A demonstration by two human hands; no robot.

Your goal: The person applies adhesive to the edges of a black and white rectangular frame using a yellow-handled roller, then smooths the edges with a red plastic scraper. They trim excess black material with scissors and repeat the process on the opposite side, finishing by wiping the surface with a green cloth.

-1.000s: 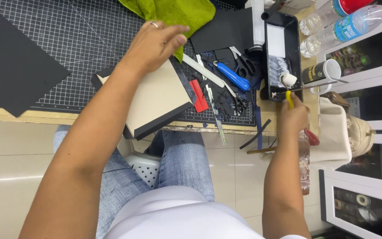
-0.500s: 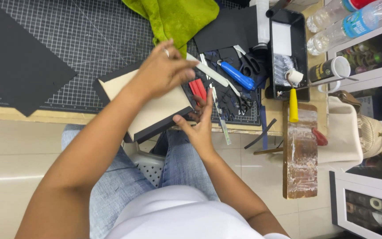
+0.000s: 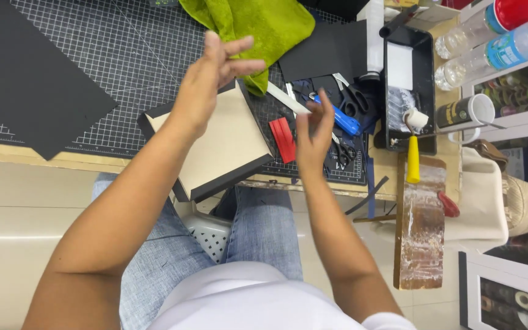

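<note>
Both hands are raised open and hold nothing: left hand [image 3: 206, 85], right hand [image 3: 314, 131]. Between and below them, the beige board block with black-wrapped edges [image 3: 218, 146] overhangs the gridded black cutting mat [image 3: 93, 67]; edges look covered, top face bare.

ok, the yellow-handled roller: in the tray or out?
Partly in: the roller head rests inside the black tray, and its yellow handle sticks out over the tray's near rim.
</note>
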